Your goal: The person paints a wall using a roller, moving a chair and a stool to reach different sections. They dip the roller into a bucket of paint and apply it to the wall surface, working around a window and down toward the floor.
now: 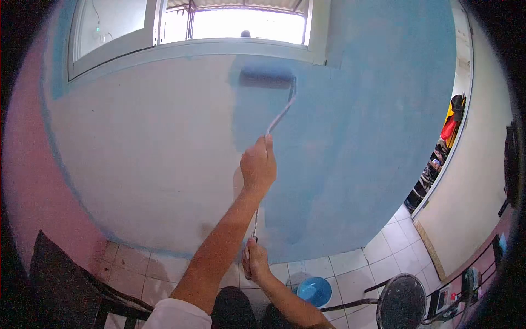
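A paint roller (pixel 267 78) lies against the wall below the window, on the edge between the blue paint (pixel 339 142) and the pale unpainted part (pixel 153 126). Its bent metal rod runs down to my left hand (pixel 258 164), which is wrapped round the shaft in the middle of the view. Lower down, near the floor line, my right hand (pixel 255 260) is closed round the lower end of the same roller pole. The forearms reach in from the bottom, the left one with a white sleeve.
A blue bucket (pixel 314 291) stands on the tiled floor beside a round black stool (pixel 401 301). Above is a window frame (pixel 192 50). At right are a doorway with hanging items and a rack (pixel 471 285); a dark chair-like object (pixel 66 274) is at lower left.
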`<state>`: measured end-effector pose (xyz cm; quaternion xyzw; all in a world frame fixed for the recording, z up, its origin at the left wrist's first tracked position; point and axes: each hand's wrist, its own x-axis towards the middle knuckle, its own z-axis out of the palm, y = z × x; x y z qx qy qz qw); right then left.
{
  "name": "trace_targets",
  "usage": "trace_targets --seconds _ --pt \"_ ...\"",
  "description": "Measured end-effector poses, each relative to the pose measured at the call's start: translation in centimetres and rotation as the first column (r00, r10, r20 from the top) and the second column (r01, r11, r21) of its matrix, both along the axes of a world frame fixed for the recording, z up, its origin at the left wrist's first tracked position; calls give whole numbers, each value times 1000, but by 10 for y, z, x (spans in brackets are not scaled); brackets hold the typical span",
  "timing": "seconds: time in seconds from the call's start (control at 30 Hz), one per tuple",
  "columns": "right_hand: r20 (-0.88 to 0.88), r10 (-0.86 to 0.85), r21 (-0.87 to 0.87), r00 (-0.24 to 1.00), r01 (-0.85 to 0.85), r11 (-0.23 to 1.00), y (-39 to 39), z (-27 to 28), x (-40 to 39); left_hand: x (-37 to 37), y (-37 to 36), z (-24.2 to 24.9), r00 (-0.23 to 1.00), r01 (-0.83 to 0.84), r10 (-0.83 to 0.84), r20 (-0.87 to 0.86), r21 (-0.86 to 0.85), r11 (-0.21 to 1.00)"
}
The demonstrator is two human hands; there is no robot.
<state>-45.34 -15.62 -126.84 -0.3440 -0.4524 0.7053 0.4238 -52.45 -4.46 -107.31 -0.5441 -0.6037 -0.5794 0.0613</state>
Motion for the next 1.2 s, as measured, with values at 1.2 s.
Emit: trace_targets --seconds 1.2 --pt "532 -95 182 841 -4 983 -80 -252 65 40 -46 -239 994 -107 108 -4 -210 972"
